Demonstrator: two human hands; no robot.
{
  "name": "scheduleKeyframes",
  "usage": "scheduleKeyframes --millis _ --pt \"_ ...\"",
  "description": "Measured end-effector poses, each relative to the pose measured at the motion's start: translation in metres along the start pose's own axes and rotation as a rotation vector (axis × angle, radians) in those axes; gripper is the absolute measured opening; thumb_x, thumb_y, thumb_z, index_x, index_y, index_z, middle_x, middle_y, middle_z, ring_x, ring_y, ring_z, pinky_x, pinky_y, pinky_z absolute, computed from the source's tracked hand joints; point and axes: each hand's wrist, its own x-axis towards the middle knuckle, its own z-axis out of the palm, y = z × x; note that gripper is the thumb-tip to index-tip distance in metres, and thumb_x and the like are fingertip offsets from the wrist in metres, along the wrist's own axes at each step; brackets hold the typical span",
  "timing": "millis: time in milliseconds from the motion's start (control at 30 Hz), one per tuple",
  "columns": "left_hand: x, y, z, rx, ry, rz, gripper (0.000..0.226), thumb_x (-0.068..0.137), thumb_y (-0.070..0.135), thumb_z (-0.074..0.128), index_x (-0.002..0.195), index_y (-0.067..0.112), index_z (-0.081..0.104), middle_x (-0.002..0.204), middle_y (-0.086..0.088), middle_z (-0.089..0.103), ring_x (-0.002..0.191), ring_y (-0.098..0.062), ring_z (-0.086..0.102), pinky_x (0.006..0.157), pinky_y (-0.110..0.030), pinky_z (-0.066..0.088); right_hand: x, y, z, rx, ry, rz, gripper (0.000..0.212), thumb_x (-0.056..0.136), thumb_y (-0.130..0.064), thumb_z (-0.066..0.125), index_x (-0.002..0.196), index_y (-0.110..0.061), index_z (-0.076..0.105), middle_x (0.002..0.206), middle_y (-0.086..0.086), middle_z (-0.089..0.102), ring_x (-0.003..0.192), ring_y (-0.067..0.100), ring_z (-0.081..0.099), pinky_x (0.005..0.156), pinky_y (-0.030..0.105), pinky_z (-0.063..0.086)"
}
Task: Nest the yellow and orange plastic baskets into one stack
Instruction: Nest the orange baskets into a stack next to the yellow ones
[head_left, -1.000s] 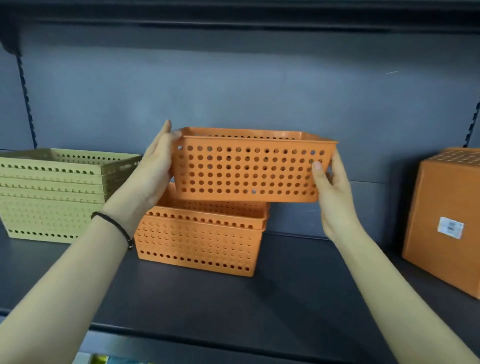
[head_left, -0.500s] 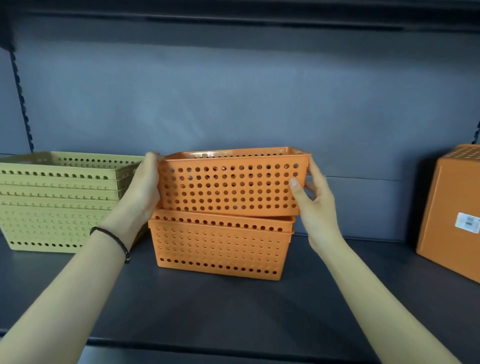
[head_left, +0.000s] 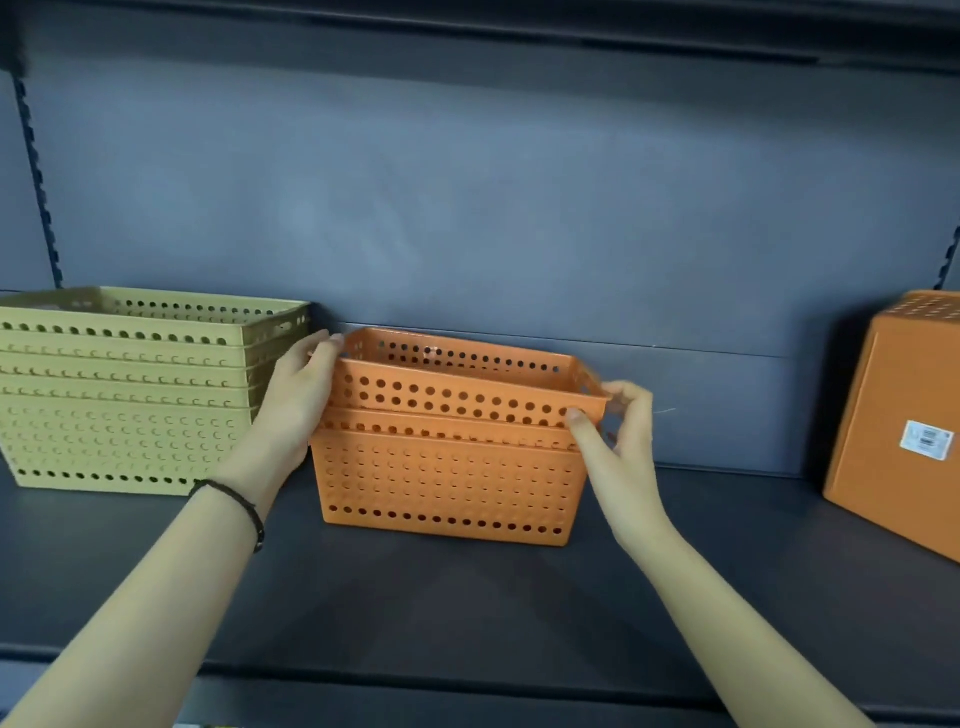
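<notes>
An orange perforated basket (head_left: 457, 397) sits nested deep in the orange stack (head_left: 447, 483) at the middle of the shelf, its rim slightly tilted. My left hand (head_left: 298, 400) holds its left end, fingers over the rim. My right hand (head_left: 618, 431) pinches its right end between thumb and fingers. A stack of several yellow baskets (head_left: 124, 395) stands to the left, touching my left hand's side of the orange stack.
Another orange basket (head_left: 904, 426) lies tipped on its side at the far right, a white label on its base. The dark shelf (head_left: 467, 597) extends toward me; its back wall (head_left: 467, 208) is close behind the stacks.
The held orange basket came down from above the stack and sank into it. Both hands followed it down and stay on its ends.
</notes>
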Motion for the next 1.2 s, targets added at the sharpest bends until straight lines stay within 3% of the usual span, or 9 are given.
scheduleKeyframes --millis 67,300,533,633,733,833,967,1100,1200 --pt "-0.001 -0.008 -0.001 0.007 0.023 -0.001 0.050 0.097 0.039 0.048 0.140 0.015 0.051 0.133 -0.004 0.057 0.123 -0.020 0.051 0.104 -0.036 0.040 -0.002 0.002 0.001 0.018 -0.027 0.028 0.029 0.088 -0.038 0.062 0.105 -0.046 0.039 0.125 -0.012 0.042 0.127 0.009 0.043 0.108 0.042 0.041" --pt "-0.012 -0.030 -0.005 0.143 0.129 0.079 0.044 0.098 0.040 0.048 0.133 0.015 0.058 0.131 -0.003 0.061 0.118 -0.016 0.051 0.097 -0.030 0.038 -0.003 0.013 -0.007 -0.019 -0.116 0.050 0.032 0.090 -0.044 0.059 0.111 -0.046 0.035 0.138 -0.004 0.039 0.127 0.010 0.045 0.102 0.034 0.046" --pt "-0.022 -0.013 0.002 0.368 -0.030 0.148 0.052 0.097 0.045 0.051 0.136 0.011 0.056 0.134 -0.007 0.060 0.127 -0.024 0.051 0.094 -0.026 0.034 0.008 0.018 -0.034 -0.106 -0.068 0.014 0.031 0.094 -0.034 0.058 0.120 -0.033 0.041 0.122 -0.013 0.051 0.111 -0.004 0.051 0.084 0.017 0.042" --pt "-0.028 -0.002 0.006 0.598 0.047 0.319 0.048 0.097 0.032 0.054 0.136 0.005 0.053 0.132 -0.017 0.060 0.125 -0.033 0.053 0.096 -0.035 0.040 0.011 0.019 -0.054 -0.146 -0.160 0.020 0.030 0.097 -0.029 0.055 0.121 -0.043 0.045 0.120 -0.019 0.052 0.109 -0.003 0.053 0.088 0.020 0.044" --pt "-0.044 0.010 0.022 0.764 0.042 0.651 0.037 0.092 0.021 0.054 0.123 0.004 0.060 0.115 -0.018 0.066 0.111 -0.038 0.057 0.093 -0.046 0.045 0.012 0.021 -0.088 -0.376 -0.196 0.014 0.038 0.096 -0.026 0.057 0.130 -0.039 0.051 0.124 -0.014 0.050 0.104 0.001 0.055 0.090 0.018 0.044" --pt "-0.072 0.028 0.055 0.770 -0.138 0.826 0.035 0.088 0.028 0.047 0.112 0.008 0.064 0.105 -0.013 0.069 0.102 -0.034 0.060 0.089 -0.045 0.047 0.010 0.024 -0.132 -0.765 -0.264 -0.036 0.046 0.094 -0.031 0.057 0.139 -0.034 0.048 0.127 -0.006 0.053 0.119 0.015 0.050 0.099 0.038 0.044" --pt "-0.107 0.037 0.126 0.976 -0.500 1.125 0.035 0.086 0.032 0.050 0.111 0.017 0.068 0.104 0.000 0.072 0.105 -0.025 0.061 0.090 -0.039 0.049 0.006 0.027 -0.189 -1.129 -0.453 -0.008 0.055 0.094 -0.044 0.052 0.147 -0.037 0.038 0.150 -0.002 0.040 0.137 0.021 0.035 0.107 0.040 0.037" --pt "-0.148 0.047 0.210 1.070 -0.616 1.372 0.034 0.083 0.034 0.051 0.105 0.018 0.072 0.101 0.002 0.071 0.105 -0.023 0.062 0.091 -0.037 0.041 0.003 0.032 -0.250 -1.225 -0.433 -0.005 0.057 0.094 -0.046 0.050 0.148 -0.037 0.035 0.152 -0.004 0.036 0.140 0.020 0.031 0.105 0.039 0.035" --pt "-0.175 0.050 0.266 1.085 -0.671 1.323 0.044 0.081 0.041 0.048 0.112 0.020 0.070 0.104 0.003 0.071 0.099 -0.020 0.065 0.088 -0.037 0.044 0.007 0.035 -0.298 -1.225 -0.412 -0.018 0.057 0.093 -0.045 0.052 0.147 -0.035 0.037 0.149 -0.005 0.039 0.135 0.020 0.036 0.104 0.039 0.038"
